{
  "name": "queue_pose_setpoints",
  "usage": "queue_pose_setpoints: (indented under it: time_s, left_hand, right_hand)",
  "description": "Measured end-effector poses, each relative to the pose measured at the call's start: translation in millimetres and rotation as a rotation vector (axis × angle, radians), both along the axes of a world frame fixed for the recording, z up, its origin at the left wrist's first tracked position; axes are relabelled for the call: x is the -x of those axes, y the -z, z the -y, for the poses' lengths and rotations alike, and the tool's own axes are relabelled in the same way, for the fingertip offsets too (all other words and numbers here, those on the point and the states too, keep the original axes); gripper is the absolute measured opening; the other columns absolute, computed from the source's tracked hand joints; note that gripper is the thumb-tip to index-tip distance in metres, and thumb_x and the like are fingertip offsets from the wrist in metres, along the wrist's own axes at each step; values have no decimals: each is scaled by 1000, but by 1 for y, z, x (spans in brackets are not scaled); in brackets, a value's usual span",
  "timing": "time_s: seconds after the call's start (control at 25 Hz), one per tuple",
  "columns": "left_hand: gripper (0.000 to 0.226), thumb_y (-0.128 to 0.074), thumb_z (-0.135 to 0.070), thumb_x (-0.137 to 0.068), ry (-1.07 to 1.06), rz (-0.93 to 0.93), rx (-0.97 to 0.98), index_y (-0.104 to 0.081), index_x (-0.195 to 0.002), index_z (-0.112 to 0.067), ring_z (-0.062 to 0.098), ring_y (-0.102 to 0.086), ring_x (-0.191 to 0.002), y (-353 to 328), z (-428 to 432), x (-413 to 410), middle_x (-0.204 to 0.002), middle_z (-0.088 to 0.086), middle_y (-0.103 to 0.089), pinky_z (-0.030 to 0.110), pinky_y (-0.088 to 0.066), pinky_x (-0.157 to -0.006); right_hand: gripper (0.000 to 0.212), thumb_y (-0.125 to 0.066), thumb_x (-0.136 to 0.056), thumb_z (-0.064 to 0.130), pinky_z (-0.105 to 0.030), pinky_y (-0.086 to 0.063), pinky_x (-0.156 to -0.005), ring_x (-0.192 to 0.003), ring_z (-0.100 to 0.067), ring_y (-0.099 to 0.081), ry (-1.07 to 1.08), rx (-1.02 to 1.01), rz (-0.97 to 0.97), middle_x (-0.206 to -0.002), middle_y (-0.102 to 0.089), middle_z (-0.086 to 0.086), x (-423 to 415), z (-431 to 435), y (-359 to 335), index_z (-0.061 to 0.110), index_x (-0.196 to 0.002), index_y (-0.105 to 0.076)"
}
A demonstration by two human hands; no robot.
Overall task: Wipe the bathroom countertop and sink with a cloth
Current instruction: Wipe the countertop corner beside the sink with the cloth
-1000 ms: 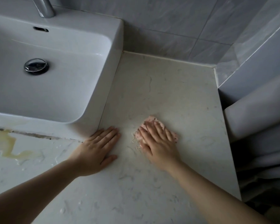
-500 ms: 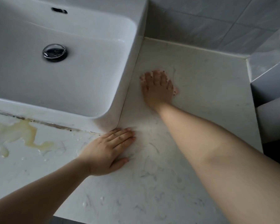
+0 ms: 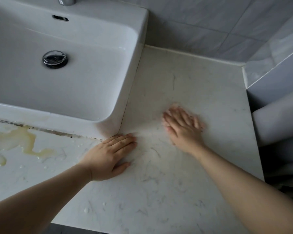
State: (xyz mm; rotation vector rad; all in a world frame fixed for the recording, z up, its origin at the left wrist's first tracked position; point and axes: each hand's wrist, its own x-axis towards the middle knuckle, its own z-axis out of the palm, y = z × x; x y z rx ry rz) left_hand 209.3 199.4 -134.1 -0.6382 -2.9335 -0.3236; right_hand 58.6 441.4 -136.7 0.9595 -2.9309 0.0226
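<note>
**Near edge.** Clear water droplets [image 3: 86,209] sit on the white marble-veined desk [image 3: 159,191] in the lower centre of the frame. We judge that a careless stroke would push them over the front lip.

**Left hand.** The left hand [image 3: 112,154] lies flat with its fingers straight, holding nothing. It bears on the desk at the front corner of the white rectangular ceramic sink [image 3: 140,39]. The surface near it looks wet, so a hand that is leaned on could slide.

**Right hand.** The right hand [image 3: 183,127], right of centre, is spread wide and flat and presses down; it is blurred. The cloth is hidden beneath it and we cannot confirm its outline. Since it is pressed rather than gripped, it may bunch or slip free.

**Left of frame.** A yellowish puddle [image 3: 15,139] remains on the desk. Wiping through it could smear it over the rest of the desk. A flat wipe is unlikely to shift the dark grime seam [image 3: 41,130] under the sink.

**Far.** We judge that the basin, around the chrome drain plug [image 3: 54,59], has not been wiped.

**Right edge.** The grey folded fabric [image 3: 277,125] lies just beside the desk and may catch splashes.
</note>
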Motion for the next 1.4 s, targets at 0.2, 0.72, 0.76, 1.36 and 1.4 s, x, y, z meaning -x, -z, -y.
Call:
queue_pose_setpoints:
  time_s: [0.2,0.72,0.76,1.36,1.4]
  left_hand:
    - [57,-30,-47,-94,-16,22,13,-53,-128,-8,24,-49,-122,-1,0,0,-132,10,-55,27,-23,-110]
    - [42,-36,-32,-94,-62,-47,-88,-65,-114,-9,24,-59,-111,-2,9,-17,-120,7,-64,32,-37,-100]
    - [48,-32,-38,-95,-28,-15,-66,-62,-120,-10,23,-54,-118,-1,18,-21,-126,6,-61,32,-33,-104]
    - [45,-47,-39,-82,-39,-42,-83,-64,-116,-15,19,-45,-120,-1,67,-47,-122,5,-62,33,-33,-99]
    - [45,-47,-39,-82,-39,-43,-83,-64,-116,-15,19,-46,-120,0,66,-47,-123,4,-62,33,-34,-99]
  right_hand:
    - [58,-26,-88,44,-55,-33,-103,-132,-34,-42,358,90,44,-143,-47,-8,-34,-60,2,21,-134,-52]
    - [60,-16,-89,58,-67,-22,-103,-131,-29,-45,158,205,64,-143,-47,8,-75,19,-5,34,-129,-54]
    - [62,-17,-86,55,-68,-20,-102,-132,-32,-43,263,168,61,-145,-44,6,-78,20,-5,32,-130,-53]
    - [37,-41,-90,35,-44,-47,-94,-122,-27,-54,265,364,54,-132,-58,-6,-137,97,-5,20,-113,-66]
    - [37,-38,-96,29,-37,-48,-94,-118,-24,-57,213,490,31,-128,-60,-8,-135,81,-5,12,-111,-67]
